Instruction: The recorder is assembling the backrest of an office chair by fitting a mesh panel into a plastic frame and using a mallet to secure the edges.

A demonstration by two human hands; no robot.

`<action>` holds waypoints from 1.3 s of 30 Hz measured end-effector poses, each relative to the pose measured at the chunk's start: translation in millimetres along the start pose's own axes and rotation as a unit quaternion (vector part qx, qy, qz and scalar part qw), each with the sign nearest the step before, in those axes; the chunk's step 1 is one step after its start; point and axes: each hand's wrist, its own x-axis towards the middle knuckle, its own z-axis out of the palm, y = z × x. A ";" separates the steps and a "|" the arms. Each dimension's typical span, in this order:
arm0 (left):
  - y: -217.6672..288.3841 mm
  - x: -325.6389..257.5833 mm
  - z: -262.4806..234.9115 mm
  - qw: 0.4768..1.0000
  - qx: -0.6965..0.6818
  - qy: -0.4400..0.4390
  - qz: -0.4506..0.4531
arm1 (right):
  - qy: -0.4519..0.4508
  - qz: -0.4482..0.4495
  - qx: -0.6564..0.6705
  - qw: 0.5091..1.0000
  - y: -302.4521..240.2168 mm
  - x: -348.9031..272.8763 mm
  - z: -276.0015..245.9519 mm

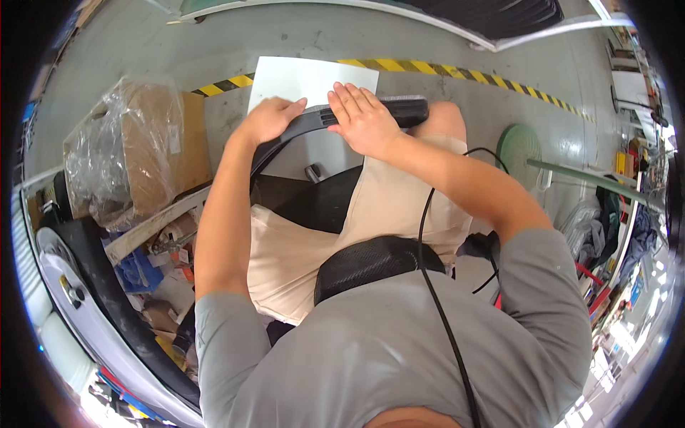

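Observation:
A long curved black plastic part (410,108) lies across my knees, above a white sheet (300,77) on the floor. My left hand (267,119) grips the part's left bend, fingers curled over it. My right hand (362,118) rests flat on the middle of the part, fingers spread and pointing away from me. I am seated on a black seat (303,203), in beige shorts and a grey shirt. A black cable (439,299) runs down my chest.
A cardboard box wrapped in clear film (135,146) stands at my left. Below it a bin of mixed small parts (160,264) and a black-and-white curved panel (78,285). Yellow-black floor tape (457,73) crosses ahead. A green fan (521,150) stands at right.

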 end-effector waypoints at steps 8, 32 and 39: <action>-33.0 -27.9 20.0 0.990 -0.022 0.061 0.125 | -0.374 0.127 0.147 0.907 -5.9 74.5 -47.6; -15.5 -15.9 30.5 0.977 -0.183 0.104 0.031 | -0.234 0.202 0.284 0.908 -10.6 62.6 -16.6; -35.6 -10.5 44.3 0.958 -0.180 0.187 0.121 | -0.126 0.113 0.293 0.941 -9.4 57.2 4.0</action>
